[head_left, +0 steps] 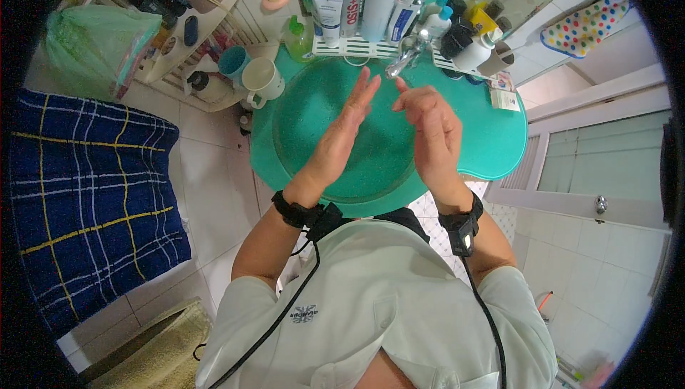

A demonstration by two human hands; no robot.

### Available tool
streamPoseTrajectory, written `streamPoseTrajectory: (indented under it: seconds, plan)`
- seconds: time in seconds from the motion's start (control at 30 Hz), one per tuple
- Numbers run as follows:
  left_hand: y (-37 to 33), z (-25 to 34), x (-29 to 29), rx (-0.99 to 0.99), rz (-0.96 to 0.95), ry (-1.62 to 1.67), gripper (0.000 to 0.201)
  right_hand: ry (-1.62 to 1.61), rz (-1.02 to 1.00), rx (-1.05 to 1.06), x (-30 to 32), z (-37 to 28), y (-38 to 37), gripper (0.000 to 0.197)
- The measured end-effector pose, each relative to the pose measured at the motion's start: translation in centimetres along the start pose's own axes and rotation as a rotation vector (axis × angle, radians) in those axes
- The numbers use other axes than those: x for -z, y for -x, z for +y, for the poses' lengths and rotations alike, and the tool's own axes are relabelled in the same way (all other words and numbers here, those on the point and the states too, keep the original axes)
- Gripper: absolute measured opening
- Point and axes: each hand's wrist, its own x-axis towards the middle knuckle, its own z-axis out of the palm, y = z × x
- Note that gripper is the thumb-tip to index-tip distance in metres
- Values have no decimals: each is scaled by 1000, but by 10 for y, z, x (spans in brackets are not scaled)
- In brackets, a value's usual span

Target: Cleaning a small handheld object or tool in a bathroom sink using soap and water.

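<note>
Over the green washbasin (300, 114), both of my hands are raised with a gap between them. My left hand (341, 134) is stretched out flat, edge-on, its fingers straight and holding nothing. Across from it, my right hand (434, 134) has its index finger extended up toward the chrome faucet (407, 54), while the other fingers bend loosely; nothing shows in it. Its fingertip is close below the spout, and I cannot tell whether it touches. No stream of water can be made out. Black straps with cables circle both wrists.
Tubes, a spray can (347, 0) and bottles crowd the white rack (357, 47) behind the basin. A white mug (262, 81) and green soap bottle (298, 38) stand at its left. A blue plaid towel (93, 196) hangs left; a door (606, 168) stands right.
</note>
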Motion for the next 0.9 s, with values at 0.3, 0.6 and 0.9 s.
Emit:
streamPoseTrajectory:
  seconds: [0.3,0.6,0.9]
  plan:
    - [0,1,-1,56,-31,493,66,469,-197,294,4,-3,-4,34]
    - [-8,23,0,48,145,396,43,584,-274,416,2,-3,-2,30]
    - [-2,24,-3,85,104,371,45,659,69,114,4,-5,-19,13]
